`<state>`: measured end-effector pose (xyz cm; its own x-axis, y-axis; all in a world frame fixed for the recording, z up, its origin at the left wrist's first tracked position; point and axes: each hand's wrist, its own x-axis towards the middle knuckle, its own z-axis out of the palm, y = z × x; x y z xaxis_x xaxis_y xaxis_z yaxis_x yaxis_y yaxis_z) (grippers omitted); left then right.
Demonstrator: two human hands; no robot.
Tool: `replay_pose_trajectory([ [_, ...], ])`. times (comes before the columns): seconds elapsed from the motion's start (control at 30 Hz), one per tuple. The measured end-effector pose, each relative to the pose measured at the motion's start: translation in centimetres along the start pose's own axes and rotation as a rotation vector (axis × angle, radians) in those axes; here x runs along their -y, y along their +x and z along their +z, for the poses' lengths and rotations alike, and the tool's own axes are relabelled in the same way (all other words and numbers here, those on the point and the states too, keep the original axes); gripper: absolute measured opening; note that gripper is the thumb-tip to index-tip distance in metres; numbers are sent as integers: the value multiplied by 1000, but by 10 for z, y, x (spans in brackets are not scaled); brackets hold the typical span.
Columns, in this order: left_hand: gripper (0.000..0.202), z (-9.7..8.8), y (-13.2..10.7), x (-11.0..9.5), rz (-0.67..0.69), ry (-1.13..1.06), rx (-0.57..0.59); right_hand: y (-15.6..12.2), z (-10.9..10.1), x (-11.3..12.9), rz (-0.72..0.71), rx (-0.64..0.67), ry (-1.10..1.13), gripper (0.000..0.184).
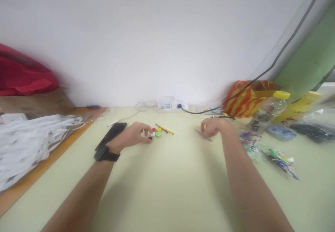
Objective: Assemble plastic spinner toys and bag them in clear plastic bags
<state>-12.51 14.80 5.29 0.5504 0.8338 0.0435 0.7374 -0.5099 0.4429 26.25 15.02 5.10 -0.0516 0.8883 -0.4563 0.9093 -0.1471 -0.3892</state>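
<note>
My left hand [134, 133] rests on the pale table [167, 183], its fingers curled round a small white pot [152, 133] at the edge of a cluster of small paint pots [157, 132] in red, yellow and green. A black watch [106, 153] sits on that wrist. My right hand [211, 127] is farther right, fingers pinched on a thin dark stick [201, 134] that slants across the table. A few thin coloured sticks [165, 129] lie just behind the pots.
A black phone [111, 135] lies left of my left hand. White fabric strips [28, 137] pile at the left. A power strip [171, 105] with cable sits by the wall. At the right are a striped bag [244, 101], yellow-capped bottles [272, 111] and plastic packets [277, 157].
</note>
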Motion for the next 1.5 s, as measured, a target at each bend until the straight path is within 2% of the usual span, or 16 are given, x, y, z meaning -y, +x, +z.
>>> replay_pose_trajectory([
  [0.07, 28, -3, 0, -6, 9, -12, -67, 3, 4, 0, -33, 32, 33, 26],
  [0.17, 31, -4, 2, -20, 36, -33, -152, 6, 6, 14, -126, 10, 100, 24],
  [0.23, 31, -2, 4, -30, 43, -131, -191, 5, 8, 30, -290, 6, 255, 25],
  [0.27, 32, 1, 5, -36, 40, -217, -196, 4, 10, 39, -419, 24, 393, 25],
  [0.33, 38, 8, 7, -47, 8, -420, -178, 3, 17, 57, -677, 122, 646, 28],
  [0.37, 44, 12, 8, -52, -12, -518, -169, 2, 22, 66, -760, 154, 738, 31],
  [0.47, 48, 20, 9, -64, -29, -697, -185, 2, 36, 89, -864, 140, 912, 35],
  [0.63, 41, 20, 10, -66, -83, -664, -424, 2, 47, 108, -829, -92, 901, 27],
  [0.7, 42, 19, 10, -62, -58, -629, -443, 1, 49, 113, -837, -84, 890, 22],
  [0.83, 35, 18, 10, -56, 47, -536, -429, -2, 53, 121, -817, 13, 936, 14],
  [1.0, 29, 15, 8, -60, 100, -381, -357, 0, 60, 125, -759, 60, 904, 6],
  [1.17, 18, 19, 8, -59, 112, -243, -327, 9, 68, 127, -689, -80, 751, 9],
  [1.27, 15, 23, 8, -49, 102, -217, -215, 16, 73, 124, -604, -187, 515, 19],
  [1.33, 11, 26, 7, -43, 119, -155, -118, 20, 78, 122, -582, -218, 394, 14],
  [1.4, 8, 28, 6, -37, 144, -72, -38, 25, 82, 120, -573, -222, 333, 8],
  [1.5, 10, 29, 5, -30, 172, -11, 12, 29, 89, 120, -537, -259, 248, 17],
])
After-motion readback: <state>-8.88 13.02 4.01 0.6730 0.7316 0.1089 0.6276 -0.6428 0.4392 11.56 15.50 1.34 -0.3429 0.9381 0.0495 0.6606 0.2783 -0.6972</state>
